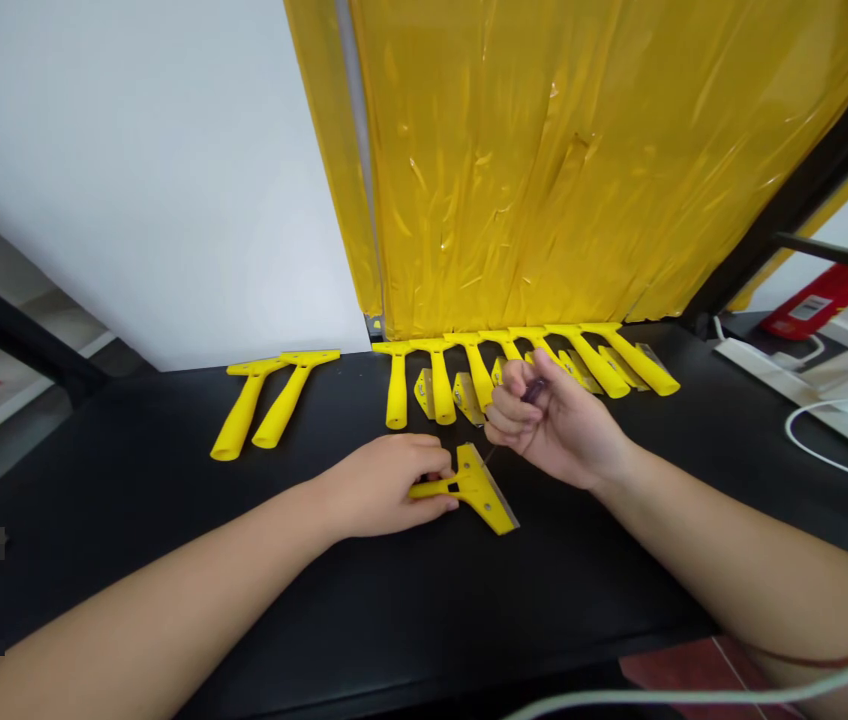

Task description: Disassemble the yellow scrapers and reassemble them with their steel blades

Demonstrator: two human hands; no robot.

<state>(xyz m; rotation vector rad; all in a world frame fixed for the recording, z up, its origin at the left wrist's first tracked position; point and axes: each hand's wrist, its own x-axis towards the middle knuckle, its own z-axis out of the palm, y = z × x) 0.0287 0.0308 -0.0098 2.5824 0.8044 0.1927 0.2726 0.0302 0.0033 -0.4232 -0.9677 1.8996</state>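
Observation:
A yellow scraper (485,492) with a metal blade along its wide edge lies near the middle of the black table. My left hand (401,488) is closed around its handle, which is mostly hidden by the fingers. My right hand (544,420) is closed on a screwdriver (535,390) with a dark handle. The screwdriver's thin shaft slants down to the scraper's head, near a screw by the blade. Whether the tip sits in the screw I cannot tell.
Behind my hands, several yellow scraper handles (396,385) line the table's back edge, with loose yellow blade plates (467,398) between them. Two more handles (244,415) lie at left. A white panel (169,200) and yellow sheeting (514,180) stand behind. White cables (836,465) and a red package (836,280) are at right.

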